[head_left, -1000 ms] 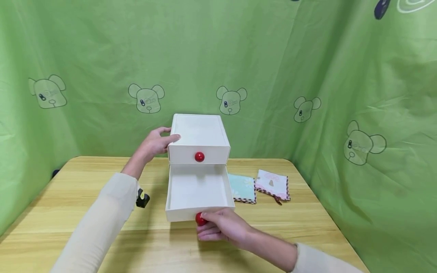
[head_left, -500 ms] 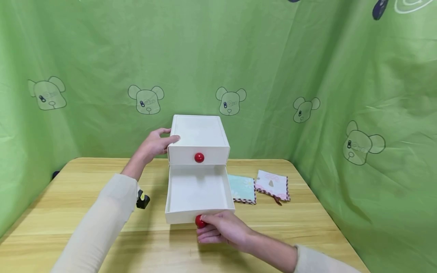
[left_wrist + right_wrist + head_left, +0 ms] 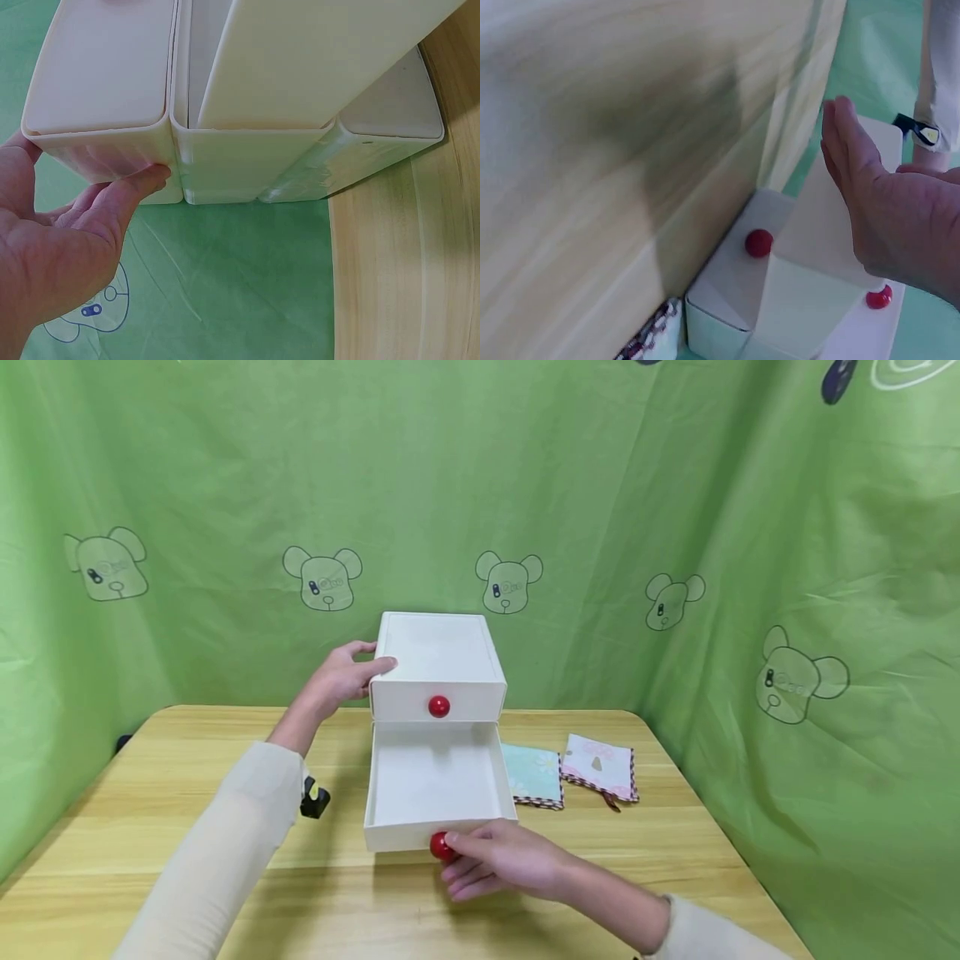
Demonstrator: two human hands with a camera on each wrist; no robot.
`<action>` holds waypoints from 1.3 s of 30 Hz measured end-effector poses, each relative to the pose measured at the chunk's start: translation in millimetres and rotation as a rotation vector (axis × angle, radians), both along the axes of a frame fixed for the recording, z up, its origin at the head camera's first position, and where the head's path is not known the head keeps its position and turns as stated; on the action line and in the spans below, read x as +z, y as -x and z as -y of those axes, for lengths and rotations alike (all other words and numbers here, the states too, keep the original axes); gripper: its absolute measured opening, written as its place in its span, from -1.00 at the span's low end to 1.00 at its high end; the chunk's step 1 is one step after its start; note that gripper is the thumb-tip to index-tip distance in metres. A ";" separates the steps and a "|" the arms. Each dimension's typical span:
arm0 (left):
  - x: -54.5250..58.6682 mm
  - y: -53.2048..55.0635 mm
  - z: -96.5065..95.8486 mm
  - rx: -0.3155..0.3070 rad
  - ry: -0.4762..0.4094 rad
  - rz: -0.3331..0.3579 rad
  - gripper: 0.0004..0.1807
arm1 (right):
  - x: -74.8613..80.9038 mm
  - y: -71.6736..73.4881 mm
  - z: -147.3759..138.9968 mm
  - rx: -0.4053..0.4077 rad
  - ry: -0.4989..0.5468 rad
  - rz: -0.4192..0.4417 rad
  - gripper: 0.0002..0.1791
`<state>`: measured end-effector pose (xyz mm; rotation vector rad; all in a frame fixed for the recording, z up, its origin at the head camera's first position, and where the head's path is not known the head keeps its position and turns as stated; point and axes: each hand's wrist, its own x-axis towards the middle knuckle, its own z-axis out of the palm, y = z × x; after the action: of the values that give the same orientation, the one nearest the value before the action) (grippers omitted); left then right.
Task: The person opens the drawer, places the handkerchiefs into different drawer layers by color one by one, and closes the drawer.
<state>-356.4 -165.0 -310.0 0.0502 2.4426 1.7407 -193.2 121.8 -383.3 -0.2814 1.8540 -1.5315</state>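
Note:
A white drawer cabinet (image 3: 438, 647) with red knobs stands on the table. Its middle drawer (image 3: 435, 777) is pulled far out, and nothing lies on the visible drawer floor. My left hand (image 3: 341, 675) holds the cabinet's upper left edge, thumb on top and fingers along the side wall (image 3: 109, 157). At the front of the drawer, my right hand (image 3: 510, 860) has its thumb tip beside the red knob (image 3: 441, 847), with the other fingers extended below. In the right wrist view those fingers (image 3: 847, 142) look straight; a lower red knob (image 3: 759, 243) shows beneath the drawer.
On the table (image 3: 637, 868), right of the cabinet, lie a light blue folded cloth (image 3: 536, 775) and a pink-and-white one (image 3: 597, 764), both with checked edging. A green curtain (image 3: 420, 485) hangs behind and along the sides.
My right hand has loosened from the drawer knob and shifted slightly right, its fingers straighter. The drawer stays pulled out, and my left hand keeps its place on the cabinet.

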 end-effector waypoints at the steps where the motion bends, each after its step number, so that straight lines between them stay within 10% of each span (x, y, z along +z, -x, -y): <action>1: 0.0 0.0 0.0 0.000 0.000 0.000 -0.08 | 1.9 0.7 -1.6 0.018 -0.010 -0.005 -0.52; 19: 0.9 -1.5 -0.6 -0.002 0.005 -0.001 -0.09 | 70.4 22.1 -45.2 0.189 -0.189 -0.264 -0.49; 39: -0.5 0.3 -0.1 0.001 -0.008 0.002 -0.07 | 69.7 85.8 -90.1 -0.317 -0.079 -0.424 -0.48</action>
<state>-356.7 -165.0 -310.6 0.0478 2.4349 1.7499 -279.0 211.8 -313.6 -0.3044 2.3777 -1.6992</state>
